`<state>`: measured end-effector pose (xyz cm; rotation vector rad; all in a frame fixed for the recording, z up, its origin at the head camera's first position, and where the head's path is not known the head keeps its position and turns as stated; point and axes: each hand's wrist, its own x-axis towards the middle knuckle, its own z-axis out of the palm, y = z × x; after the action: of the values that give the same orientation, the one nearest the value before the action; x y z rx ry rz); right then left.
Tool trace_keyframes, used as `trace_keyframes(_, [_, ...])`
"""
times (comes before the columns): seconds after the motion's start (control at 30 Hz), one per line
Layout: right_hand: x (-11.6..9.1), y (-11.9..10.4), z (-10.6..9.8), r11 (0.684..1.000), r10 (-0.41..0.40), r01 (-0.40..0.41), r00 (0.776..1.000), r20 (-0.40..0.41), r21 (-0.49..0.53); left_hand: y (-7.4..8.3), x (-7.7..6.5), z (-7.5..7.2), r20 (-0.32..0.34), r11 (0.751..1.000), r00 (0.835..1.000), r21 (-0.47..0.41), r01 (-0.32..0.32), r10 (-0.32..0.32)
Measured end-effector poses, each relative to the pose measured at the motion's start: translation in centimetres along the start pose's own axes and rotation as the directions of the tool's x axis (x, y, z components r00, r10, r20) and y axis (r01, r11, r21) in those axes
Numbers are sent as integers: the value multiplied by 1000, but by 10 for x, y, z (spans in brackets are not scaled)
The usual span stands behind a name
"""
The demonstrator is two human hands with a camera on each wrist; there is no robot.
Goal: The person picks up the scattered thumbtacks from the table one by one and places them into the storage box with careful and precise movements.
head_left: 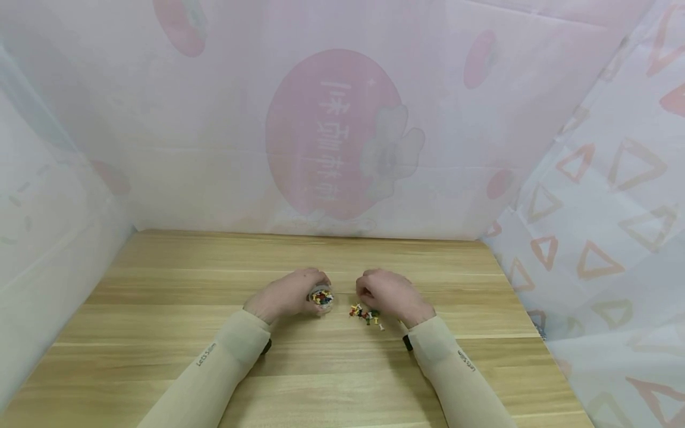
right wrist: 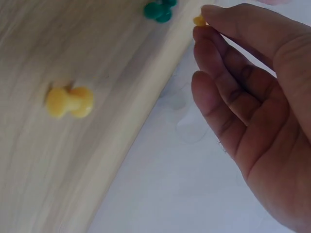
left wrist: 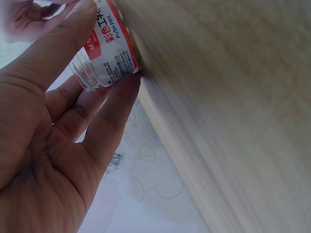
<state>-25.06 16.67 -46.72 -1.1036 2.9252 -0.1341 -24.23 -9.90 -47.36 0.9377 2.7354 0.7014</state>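
My left hand [head_left: 291, 292] grips a small clear jar [left wrist: 108, 51] around its side, thumb and fingers on opposite sides. The jar's red and white label reads "PUSH PINS", and its threaded mouth has no lid on it. In the head view, coloured push pins [head_left: 321, 296] show inside the jar. To the right, my right hand [head_left: 393, 294] pinches a yellow push pin [right wrist: 199, 21] between thumb and fingertips, above the table. Below that hand lies a loose scatter of push pins [head_left: 368, 317] in red, yellow, green and white.
The wooden table [head_left: 332, 380] runs back to a wall covered in pale printed sheeting [head_left: 214, 178]. Close to the right wrist camera lie a single yellow pin [right wrist: 73, 101] and some green ones [right wrist: 156, 11].
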Motion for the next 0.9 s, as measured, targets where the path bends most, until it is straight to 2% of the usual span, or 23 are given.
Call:
trace_keyframes(0.23, [3,-14,-11,996,-32,38,997,-70,85,1,-1,0,-1,1000,1000,-8,-11,11])
trace_keyframes(0.43, [5,-29,-18,966,23,9,993,-120,258,1,-1,0,-7,1000,1000,-11,-24,24])
trace_keyframes(0.63, [11,-39,-11,932,87,-39,989,-118,359,1,0,0,-1,1000,1000,-16,-15,15])
trace_keyframes(0.9, [16,-48,2,918,63,-17,993,-104,396,-1,1,2,2,1000,1000,-14,-13,13])
